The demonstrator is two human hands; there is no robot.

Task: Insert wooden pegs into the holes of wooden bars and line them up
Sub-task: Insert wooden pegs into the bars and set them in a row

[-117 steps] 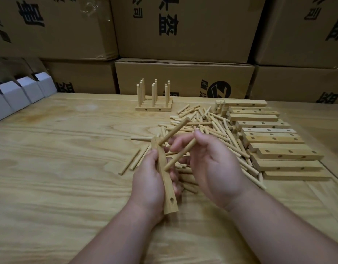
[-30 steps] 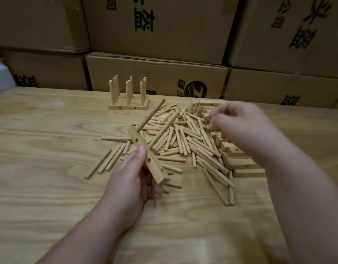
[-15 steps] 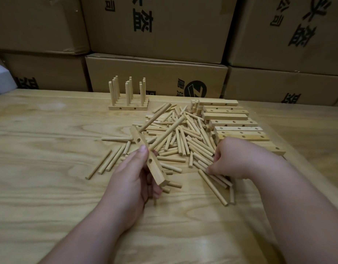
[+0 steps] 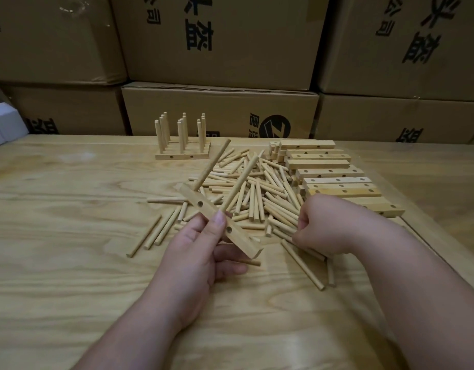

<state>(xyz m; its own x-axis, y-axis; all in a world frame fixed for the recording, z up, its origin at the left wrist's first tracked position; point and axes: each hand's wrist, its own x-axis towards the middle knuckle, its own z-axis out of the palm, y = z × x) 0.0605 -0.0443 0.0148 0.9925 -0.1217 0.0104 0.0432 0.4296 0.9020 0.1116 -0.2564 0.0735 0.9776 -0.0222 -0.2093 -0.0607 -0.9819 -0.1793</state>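
Observation:
My left hand (image 4: pixel 201 252) grips a wooden bar (image 4: pixel 204 208) tilted above the table, thumb on its top face. Two pegs (image 4: pixel 213 164) stand in the bar and lean up to the right. My right hand (image 4: pixel 324 228) is down at the near edge of the loose peg pile (image 4: pixel 257 193), fingers curled onto pegs there; I cannot see which peg it pinches. Several finished bars with upright pegs (image 4: pixel 181 137) are lined up at the back. Bare bars (image 4: pixel 329 173) with holes are stacked at the right.
Cardboard boxes (image 4: pixel 220 113) wall off the back of the wooden table (image 4: pixel 57 236). Small white boxes (image 4: pixel 3 126) sit at the far left. A few stray pegs (image 4: pixel 153 233) lie left of the pile, and others (image 4: pixel 302 263) lie near my right wrist.
My right hand came down from above the bar stack to the near edge of the peg pile and has stayed there. The bar in my left hand now carries two pegs.

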